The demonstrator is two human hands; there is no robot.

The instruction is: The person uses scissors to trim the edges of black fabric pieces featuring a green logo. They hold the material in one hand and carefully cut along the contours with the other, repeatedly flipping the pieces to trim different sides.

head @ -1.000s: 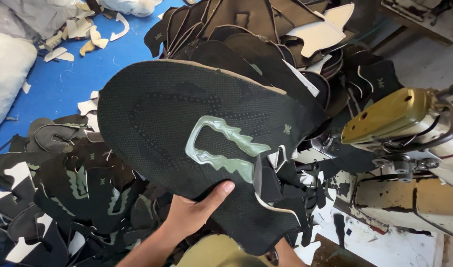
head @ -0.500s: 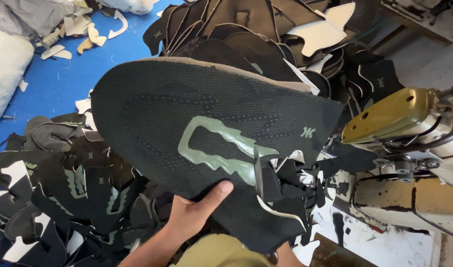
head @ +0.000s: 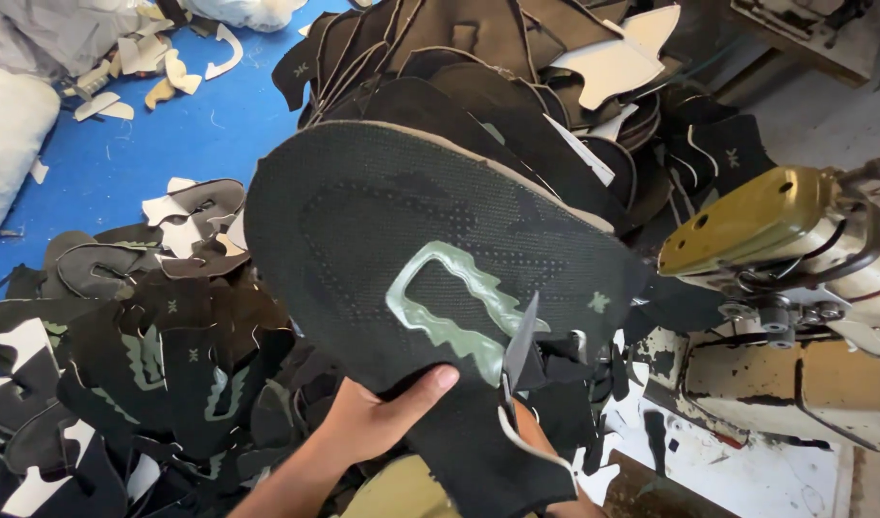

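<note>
Your left hand grips the black knit shoe upper by its near edge, thumb on top; the piece fans up and away from it. Just right of that thumb, scissors point up at the pale green trim; your right hand is mostly hidden, so I cannot tell its grip.

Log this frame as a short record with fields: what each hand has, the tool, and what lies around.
Left hand: left hand grips the lower edge of a black knit shoe upper, thumb on top
Right hand: mostly hidden behind the upper; scissors rise from there
Marking: pale green outline patch on the upper
Left side: pile of cut pieces on a blue floor
Right side: sewing machine
</note>
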